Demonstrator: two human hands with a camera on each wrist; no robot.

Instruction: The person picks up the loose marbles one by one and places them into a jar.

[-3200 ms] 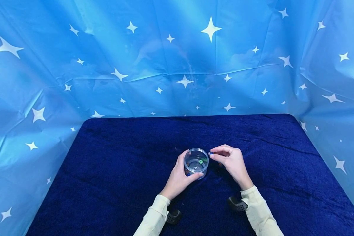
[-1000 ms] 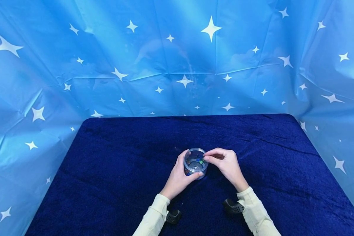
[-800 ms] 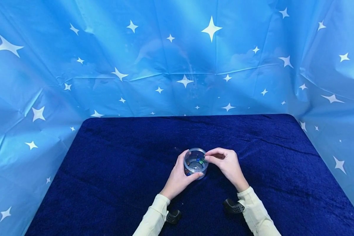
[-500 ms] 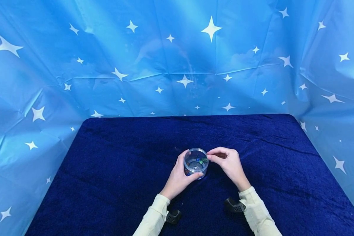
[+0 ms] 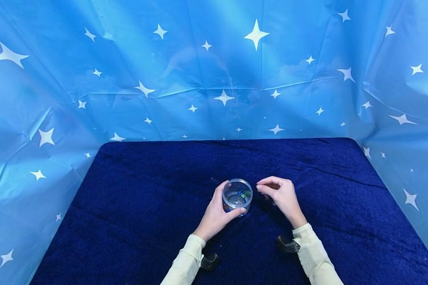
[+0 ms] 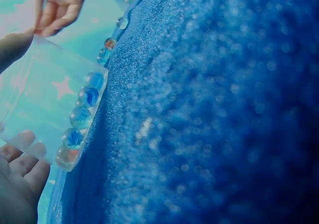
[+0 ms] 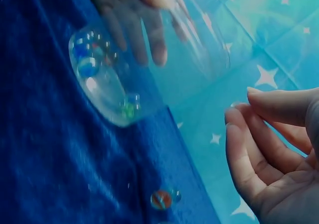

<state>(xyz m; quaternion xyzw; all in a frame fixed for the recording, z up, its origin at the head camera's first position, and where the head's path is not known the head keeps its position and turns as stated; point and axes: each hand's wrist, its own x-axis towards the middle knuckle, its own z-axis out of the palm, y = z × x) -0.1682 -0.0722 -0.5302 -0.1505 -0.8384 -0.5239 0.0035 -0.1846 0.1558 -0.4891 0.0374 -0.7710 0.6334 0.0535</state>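
My left hand (image 5: pixel 216 213) grips a clear round jar (image 5: pixel 237 204), thumb on the near side and fingers behind it. In the left wrist view, a row of marbles (image 6: pixel 89 97), blue and clear, lines the jar's base. A green marble (image 7: pixel 128 109) shows inside the jar in the right wrist view. To the right of the jar, apart from it, hovers my right hand (image 5: pixel 283 198). Its thumb and fingertips are bent close together, and I see no marble between them. Below it, an orange marble (image 7: pixel 161 199) and a paler one beside it lie on the cloth.
Dark blue plush cloth (image 5: pixel 146 198) covers the table. Beyond it hangs a light blue curtain (image 5: pixel 199 71) with white stars. In the left wrist view, a clear marble (image 6: pixel 122 23) and an orange one (image 6: pixel 109 43) lie past the jar.
A blue marble, pinched in my right fingers in the oldest frame, now lies inside the jar near the green one. The right hand has drawn back rightwards from the rim. My left hand stays put.
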